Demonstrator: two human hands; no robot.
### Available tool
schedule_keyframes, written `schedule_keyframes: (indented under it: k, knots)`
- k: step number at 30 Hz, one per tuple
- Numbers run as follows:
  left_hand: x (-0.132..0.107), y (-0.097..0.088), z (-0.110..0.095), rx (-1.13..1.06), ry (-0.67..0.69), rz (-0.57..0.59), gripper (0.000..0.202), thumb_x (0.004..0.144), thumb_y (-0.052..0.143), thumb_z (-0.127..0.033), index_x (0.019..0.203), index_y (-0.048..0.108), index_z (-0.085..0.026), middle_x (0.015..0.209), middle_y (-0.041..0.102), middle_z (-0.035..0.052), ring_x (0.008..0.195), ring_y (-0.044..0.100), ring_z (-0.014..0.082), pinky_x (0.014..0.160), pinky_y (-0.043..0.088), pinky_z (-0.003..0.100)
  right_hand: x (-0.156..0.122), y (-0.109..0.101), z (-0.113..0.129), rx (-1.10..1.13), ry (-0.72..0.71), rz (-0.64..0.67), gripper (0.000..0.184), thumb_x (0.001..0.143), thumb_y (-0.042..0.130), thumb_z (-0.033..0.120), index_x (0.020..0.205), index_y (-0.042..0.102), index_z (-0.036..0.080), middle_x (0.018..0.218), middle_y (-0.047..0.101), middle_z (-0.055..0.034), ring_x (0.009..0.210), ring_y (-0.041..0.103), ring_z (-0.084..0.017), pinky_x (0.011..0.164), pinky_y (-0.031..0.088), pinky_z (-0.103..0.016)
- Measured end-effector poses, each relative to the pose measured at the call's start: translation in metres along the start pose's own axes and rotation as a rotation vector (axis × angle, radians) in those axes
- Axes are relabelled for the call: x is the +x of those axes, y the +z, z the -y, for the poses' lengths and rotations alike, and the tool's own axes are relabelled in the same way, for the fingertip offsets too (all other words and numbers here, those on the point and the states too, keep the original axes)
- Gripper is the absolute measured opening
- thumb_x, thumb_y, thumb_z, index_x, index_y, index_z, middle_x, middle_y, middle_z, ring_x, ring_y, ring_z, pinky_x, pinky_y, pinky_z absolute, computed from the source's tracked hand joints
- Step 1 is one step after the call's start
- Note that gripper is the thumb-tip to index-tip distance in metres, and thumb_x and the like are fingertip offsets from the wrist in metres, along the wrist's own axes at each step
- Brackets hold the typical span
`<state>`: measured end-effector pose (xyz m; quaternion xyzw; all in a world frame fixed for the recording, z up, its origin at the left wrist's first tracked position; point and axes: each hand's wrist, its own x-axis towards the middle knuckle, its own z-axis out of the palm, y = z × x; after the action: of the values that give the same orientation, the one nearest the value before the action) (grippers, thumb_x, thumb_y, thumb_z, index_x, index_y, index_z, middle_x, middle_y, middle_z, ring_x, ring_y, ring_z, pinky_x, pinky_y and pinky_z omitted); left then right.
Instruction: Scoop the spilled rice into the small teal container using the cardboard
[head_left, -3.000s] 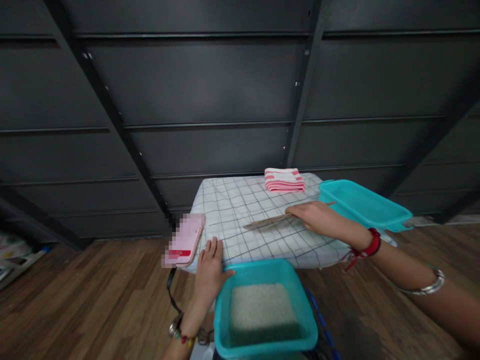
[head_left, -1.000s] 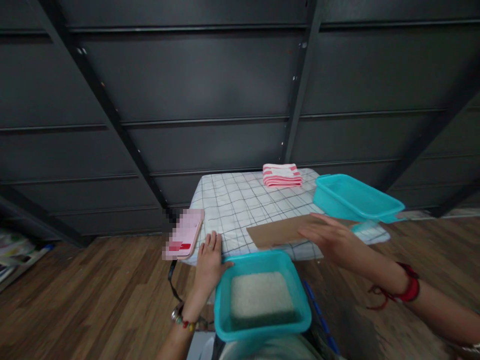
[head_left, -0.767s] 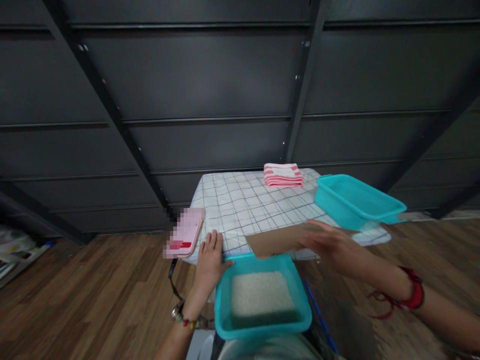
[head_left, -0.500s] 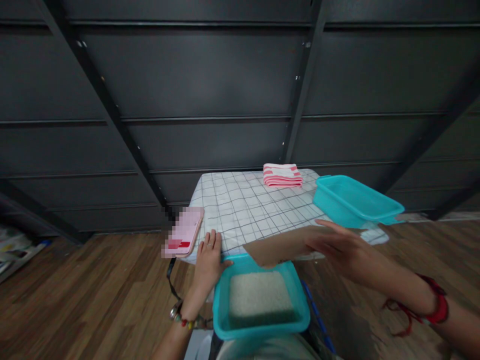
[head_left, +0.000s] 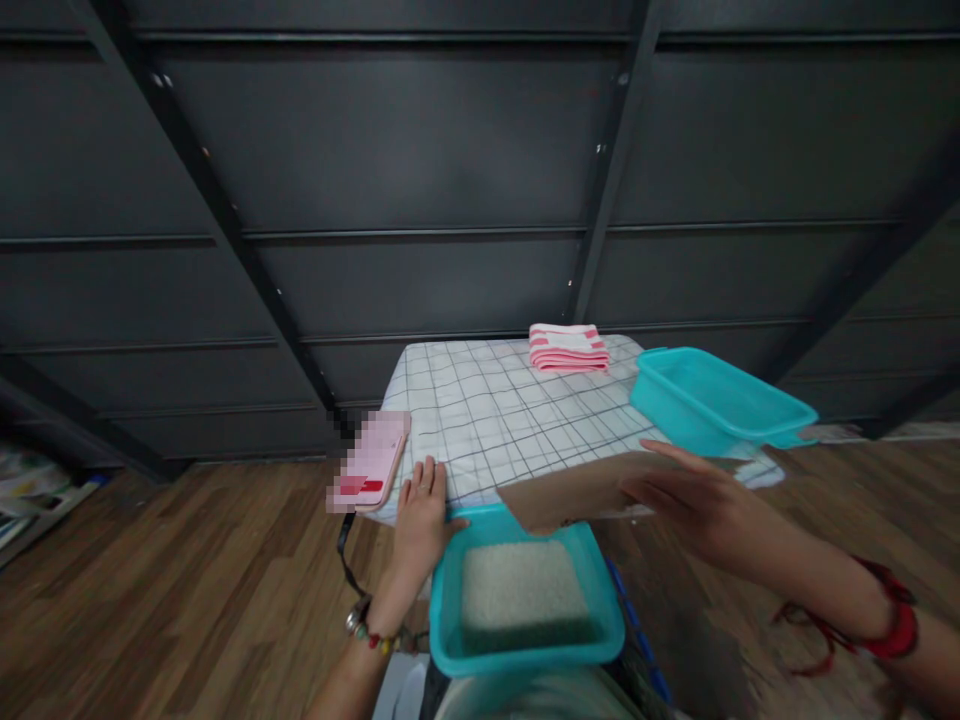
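Note:
A turquoise plastic tub (head_left: 453, 625) sits at the table's near edge, with white grains that look like rice (head_left: 521, 585) inside. My left hand (head_left: 421, 520) lies with its fingers stretched over the tablecloth edge, the thumb resting at the tub's upper left rim. My right hand (head_left: 694, 500) holds a piece of brown paper (head_left: 566, 492) tilted above the tub's far right corner. The paper covers part of that rim. Whether it is a sheet or a flat bag I cannot tell.
A second turquoise tub (head_left: 675, 405) stands at the table's right edge. A folded pink-and-white striped towel (head_left: 568, 348) lies at the back of the checked tablecloth (head_left: 472, 400). At the left edge is a pink phone (head_left: 386, 455). Behind rises a dark panelled wall (head_left: 420, 140).
The whole view has shifted slightly. Both hands keep nearly the same pose, and the brown paper stays in my right hand above the tub.

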<state>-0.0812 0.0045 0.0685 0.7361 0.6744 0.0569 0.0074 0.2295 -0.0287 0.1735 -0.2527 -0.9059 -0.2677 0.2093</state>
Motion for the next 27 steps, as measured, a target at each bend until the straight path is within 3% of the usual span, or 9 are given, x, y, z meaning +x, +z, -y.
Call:
schedule_keyframes:
  k: [6, 10, 13, 16, 20, 23, 27]
  knots:
    - [0.000, 0.000, -0.002, -0.012, -0.011, -0.006, 0.070, 0.071, 0.066, -0.020, 0.135, 0.041, -0.010, 0.146, 0.035, 0.0195, 0.136, 0.032, 0.0308, 0.107, 0.031, 0.046, 0.003, 0.012, -0.005, 0.103, 0.048, 0.067, 0.038, 0.083, 0.032, -0.001, 0.079, 0.062, 0.021, 0.066, 0.066, 0.0022, 0.061, 0.063, -0.013, 0.098, 0.047, -0.035]
    - [-0.002, -0.001, -0.004, -0.046, -0.047, 0.033, 0.073, 0.070, 0.066, -0.019, 0.137, 0.038, -0.008, 0.148, 0.031, 0.0204, 0.137, 0.027, 0.0328, 0.109, 0.029, 0.047, 0.024, 0.018, -0.015, 0.166, 0.021, 0.089, 0.037, 0.079, 0.034, -0.004, 0.088, 0.062, 0.019, 0.077, 0.070, -0.0006, 0.073, 0.065, -0.014, 0.099, 0.044, -0.036]
    - [-0.004, 0.002, -0.004, -0.065, -0.079, -0.002, 0.076, 0.069, 0.067, -0.019, 0.138, 0.037, -0.011, 0.149, 0.030, 0.0201, 0.138, 0.023, 0.0355, 0.108, 0.029, 0.051, 0.060, 0.041, -0.037, 0.104, 0.010, 0.119, 0.036, 0.075, 0.037, -0.003, 0.094, 0.062, 0.016, 0.082, 0.071, -0.0044, 0.078, 0.065, -0.017, 0.097, 0.043, -0.039]
    - [-0.005, 0.006, -0.003, -0.091, -0.098, -0.024, 0.080, 0.069, 0.068, -0.021, 0.140, 0.032, -0.011, 0.148, 0.029, 0.0222, 0.137, 0.025, 0.0350, 0.107, 0.030, 0.051, 0.106, 0.073, -0.057, 0.032, 0.132, 0.238, 0.034, 0.074, 0.040, -0.004, 0.095, 0.061, 0.014, 0.083, 0.071, -0.0067, 0.079, 0.065, -0.019, 0.093, 0.042, -0.039]
    - [-0.005, 0.004, -0.004, -0.104, -0.129, -0.019, 0.083, 0.069, 0.068, -0.022, 0.141, 0.029, -0.008, 0.147, 0.029, 0.0244, 0.137, 0.026, 0.0345, 0.108, 0.028, 0.050, 0.157, 0.109, -0.064, 0.021, 0.178, 0.332, 0.032, 0.079, 0.041, -0.003, 0.097, 0.061, 0.012, 0.091, 0.070, -0.0099, 0.087, 0.064, -0.020, 0.094, 0.037, -0.037]
    - [-0.005, -0.002, -0.007, -0.084, -0.148, 0.023, 0.079, 0.070, 0.068, -0.022, 0.140, 0.033, -0.006, 0.148, 0.027, 0.0243, 0.138, 0.022, 0.0348, 0.110, 0.027, 0.050, 0.173, 0.125, -0.060, 0.026, 0.129, 0.364, 0.030, 0.082, 0.039, -0.002, 0.098, 0.061, 0.011, 0.092, 0.070, -0.0107, 0.088, 0.063, -0.021, 0.096, 0.034, -0.037]
    - [-0.005, -0.008, -0.011, -0.067, -0.169, 0.071, 0.077, 0.071, 0.067, -0.022, 0.139, 0.034, -0.006, 0.149, 0.025, 0.0233, 0.139, 0.020, 0.0332, 0.111, 0.026, 0.048, 0.163, 0.129, -0.062, 0.055, 0.094, 0.395, 0.032, 0.080, 0.042, -0.003, 0.098, 0.062, 0.013, 0.092, 0.071, -0.0088, 0.088, 0.063, -0.020, 0.093, 0.035, -0.035]
